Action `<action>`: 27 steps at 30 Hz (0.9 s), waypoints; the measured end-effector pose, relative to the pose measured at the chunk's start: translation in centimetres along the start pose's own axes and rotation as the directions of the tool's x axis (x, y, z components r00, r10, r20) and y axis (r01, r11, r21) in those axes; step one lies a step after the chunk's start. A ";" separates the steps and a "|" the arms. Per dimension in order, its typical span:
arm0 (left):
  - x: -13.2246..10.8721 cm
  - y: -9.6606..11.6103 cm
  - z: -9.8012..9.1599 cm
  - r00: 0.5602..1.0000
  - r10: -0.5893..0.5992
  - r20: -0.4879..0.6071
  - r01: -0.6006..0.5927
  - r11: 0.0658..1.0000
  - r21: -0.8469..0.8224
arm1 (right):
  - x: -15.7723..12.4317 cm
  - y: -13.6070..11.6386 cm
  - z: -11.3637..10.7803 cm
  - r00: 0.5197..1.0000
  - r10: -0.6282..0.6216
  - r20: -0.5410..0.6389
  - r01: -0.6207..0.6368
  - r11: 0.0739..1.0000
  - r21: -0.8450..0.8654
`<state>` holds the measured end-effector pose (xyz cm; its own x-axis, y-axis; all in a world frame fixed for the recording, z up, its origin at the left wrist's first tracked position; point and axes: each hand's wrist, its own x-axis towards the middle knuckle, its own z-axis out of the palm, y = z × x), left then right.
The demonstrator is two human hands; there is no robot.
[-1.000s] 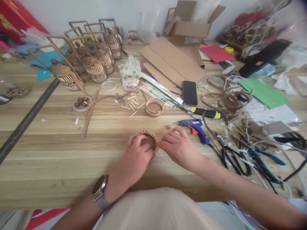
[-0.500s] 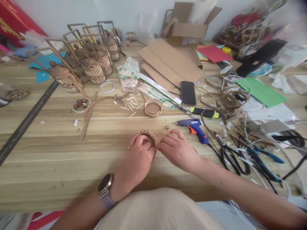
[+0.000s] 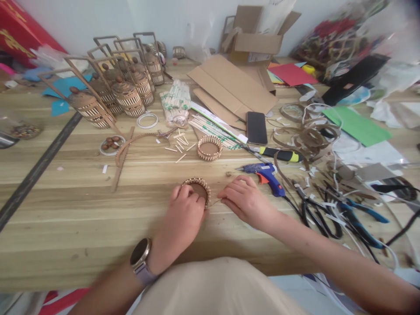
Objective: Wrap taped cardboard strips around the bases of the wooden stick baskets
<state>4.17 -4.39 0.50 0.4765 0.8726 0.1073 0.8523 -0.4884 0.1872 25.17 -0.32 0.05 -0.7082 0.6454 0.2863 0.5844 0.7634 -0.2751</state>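
Low on the wooden table is a small round basket [image 3: 198,189] with a brown base and a wall of short upright sticks. My left hand [image 3: 185,205] grips its near left rim, fingers bent over the wall; the fingertips are partly hidden. On the basket's right, my right hand [image 3: 244,199] pinches a thin strand [image 3: 215,202] that runs to the basket's wall. Whether the strand is cord or a narrow strip is too small to tell. A second similar round basket [image 3: 210,148] stands just beyond, beside several loose short sticks [image 3: 181,142].
A blue glue gun [image 3: 264,173] lies right of my right hand, near a yellow-black cutter [image 3: 280,154] and a phone [image 3: 256,127]. Pliers [image 3: 364,223] and coiled strips [image 3: 308,135] crowd the right. Several handled lanterns [image 3: 127,96] stand back left. Flattened cardboard [image 3: 232,85] lies behind.
My right hand has drawn slightly away from the basket, and the strand now shows between them. My left hand and the basket have shifted a little left.
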 end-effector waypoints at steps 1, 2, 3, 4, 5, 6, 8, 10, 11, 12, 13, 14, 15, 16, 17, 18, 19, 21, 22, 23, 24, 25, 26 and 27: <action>0.0 0.0 0.2 1.000 -0.002 -0.011 0.002 1.000 -0.003 | 0.1 0.1 -0.1 1.000 -0.007 0.004 0.008 1.000 -0.014; 0.0 0.0 0.4 1.000 -0.001 -0.023 0.000 1.000 -0.007 | 0.2 0.1 -0.1 1.000 -0.018 0.007 0.018 0.999 -0.027; 0.0 0.0 0.6 0.999 0.002 -0.034 -0.002 1.000 -0.013 | 0.2 0.2 -0.2 1.000 -0.029 0.009 0.029 0.999 -0.039; -0.1 0.0 0.7 0.999 0.003 -0.044 -0.003 1.000 -0.018 | 0.3 0.2 -0.2 0.999 -0.040 0.012 0.041 0.998 -0.051; -0.1 -0.1 0.9 0.999 0.004 -0.050 -0.005 1.000 -0.024 | 0.3 0.3 -0.2 0.999 -0.050 0.014 0.051 0.997 -0.063; -0.2 -0.1 1.1 0.999 0.004 -0.054 -0.006 1.000 -0.029 | 0.4 0.3 -0.2 0.998 -0.056 0.016 0.057 0.995 -0.077; -0.3 -0.2 1.3 0.998 0.004 -0.059 -0.006 0.999 -0.035 | 0.5 0.4 0.0 0.998 -0.061 0.016 0.062 0.992 -0.107; -0.3 -0.3 1.4 0.998 0.005 -0.063 -0.008 0.999 -0.038 | 0.8 0.5 0.2 0.998 -0.066 0.013 0.067 0.989 -0.132; -0.3 -0.3 1.4 0.998 0.006 -0.064 -0.009 0.999 -0.036 | 0.9 0.6 0.3 0.997 -0.070 0.011 0.071 0.987 -0.142; -0.3 -0.3 1.4 0.998 0.008 -0.065 -0.010 0.999 -0.034 | 1.1 0.7 0.4 0.997 -0.076 0.011 0.077 0.986 -0.149; -0.3 -0.3 1.3 0.997 0.009 -0.070 -0.011 0.999 -0.030 | 1.3 0.8 0.5 0.996 -0.085 0.013 0.086 0.984 -0.154; -0.2 -0.2 1.3 0.997 0.011 -0.076 -0.013 1.000 -0.024 | 1.5 0.8 0.6 0.995 -0.095 0.019 0.096 0.983 -0.158; -0.2 -0.2 1.3 0.997 0.012 -0.079 -0.013 1.000 -0.018 | 1.7 0.9 0.7 0.994 -0.106 0.027 0.109 0.981 -0.160; -0.2 -0.2 1.3 0.997 0.012 -0.079 -0.013 1.000 -0.013 | 1.9 1.0 0.7 0.992 -0.122 0.033 0.125 0.979 -0.163; -0.2 -0.2 1.3 0.997 0.011 -0.081 -0.012 1.000 -0.011 | 2.2 1.1 0.8 0.990 -0.139 0.038 0.144 0.976 -0.166; -0.2 -0.1 1.3 0.996 0.009 -0.085 -0.010 1.000 -0.012 | 2.4 1.2 0.9 0.987 -0.158 0.039 0.162 0.972 -0.168; -0.2 -0.1 1.3 0.996 0.006 -0.085 -0.007 1.000 -0.016 | 2.6 1.3 0.9 0.983 -0.177 0.038 0.181 0.969 -0.168; -0.1 0.0 1.4 0.996 0.004 -0.085 -0.007 1.000 -0.029 | 3.1 1.5 1.0 0.977 -0.211 0.040 0.215 0.964 -0.158; -0.2 0.0 1.3 0.996 0.005 -0.084 -0.008 0.999 -0.034 | 3.2 1.6 1.0 0.974 -0.223 0.043 0.227 0.962 -0.152; -0.2 0.0 1.3 0.997 0.006 -0.079 -0.009 0.999 -0.036 | 3.4 1.6 1.1 0.972 -0.232 0.048 0.237 0.960 -0.150; -0.3 0.0 1.1 0.997 0.007 -0.071 -0.009 0.999 -0.035 | 3.5 1.5 1.1 0.970 -0.239 0.052 0.244 0.958 -0.152; -0.4 -0.1 1.0 0.998 0.005 -0.064 -0.007 1.000 -0.029 | 3.5 1.4 1.1 0.969 -0.241 0.056 0.247 0.956 -0.160; -0.5 -0.1 0.8 0.998 0.002 -0.057 -0.003 1.000 -0.016 | 3.4 1.1 1.1 0.969 -0.239 0.059 0.246 0.954 -0.172; -0.7 -0.2 0.6 0.999 -0.005 -0.051 0.005 1.000 0.003 | 3.3 0.8 1.2 0.971 -0.233 0.059 0.240 0.953 -0.183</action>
<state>3.85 -4.90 -0.19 0.4609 0.8736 0.1564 0.8552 -0.4842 0.1850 22.83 2.41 -0.30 -0.8471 0.4468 0.2877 0.4596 0.8878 -0.0254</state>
